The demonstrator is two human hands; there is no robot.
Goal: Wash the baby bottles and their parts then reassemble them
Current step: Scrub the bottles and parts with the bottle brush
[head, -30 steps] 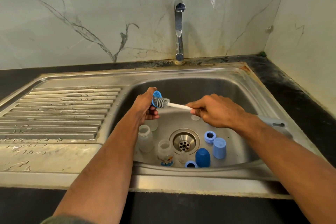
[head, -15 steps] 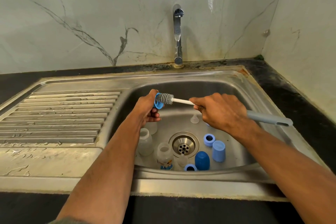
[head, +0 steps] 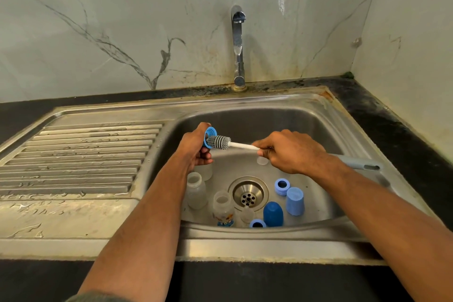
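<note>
Over the steel sink [head: 318, 110], my left hand [head: 196, 149] grips a blue bottle collar ring [head: 209, 135]. My right hand [head: 291, 152] holds a bottle brush [head: 241, 145] by its white stem, and the grey bristle head pokes into the ring. The brush's grey handle sticks out behind my right wrist. On the sink floor stand clear bottles [head: 196, 190], one with a printed label [head: 222, 208]. A dark blue cap [head: 272, 214], a light blue cap [head: 295, 201], two blue rings [head: 281, 186] and clear teats [head: 262, 161] lie around the drain [head: 248, 193].
A chrome tap [head: 237, 46] rises behind the basin, with no water running. A ribbed wet drainboard [head: 81, 154] lies to the left. Dark countertop [head: 392, 125] surrounds the sink, with marble walls behind and to the right.
The brush head has stayed at the ring with small in-and-out strokes. The view tilted up slightly, so both hands sit a little lower in frame.
</note>
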